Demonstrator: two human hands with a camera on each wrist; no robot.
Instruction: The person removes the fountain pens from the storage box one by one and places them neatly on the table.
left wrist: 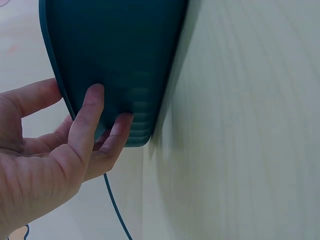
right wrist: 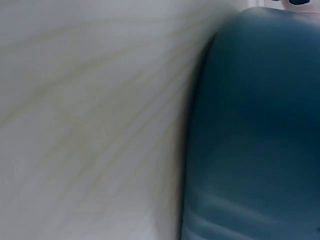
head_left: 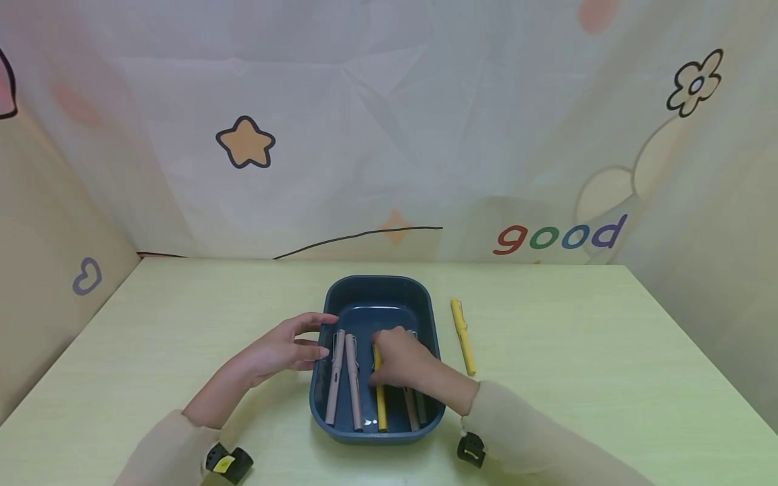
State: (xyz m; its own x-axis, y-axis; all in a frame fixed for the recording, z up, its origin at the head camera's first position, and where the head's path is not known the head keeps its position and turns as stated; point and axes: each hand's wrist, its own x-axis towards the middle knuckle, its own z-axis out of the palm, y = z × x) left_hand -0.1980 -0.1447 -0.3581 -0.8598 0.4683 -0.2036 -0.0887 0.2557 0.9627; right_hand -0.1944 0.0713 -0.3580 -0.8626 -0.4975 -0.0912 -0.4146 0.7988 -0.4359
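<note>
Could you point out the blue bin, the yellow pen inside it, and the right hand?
Blue bin [head_left: 377,317]: head view, bare floor, far end.
Yellow pen [head_left: 381,408]: head view, its lower part.
Right hand [head_left: 404,358]: head view, back of the hand.

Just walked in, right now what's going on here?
A person is working with pens in a blue bin. The left hand touches the bin's left side; the right hand is inside, holding a yellow pen. Two pale pens lie to its left; others are partly hidden under the right hand. A second yellow pen lies on the table, right of the bin.
</note>
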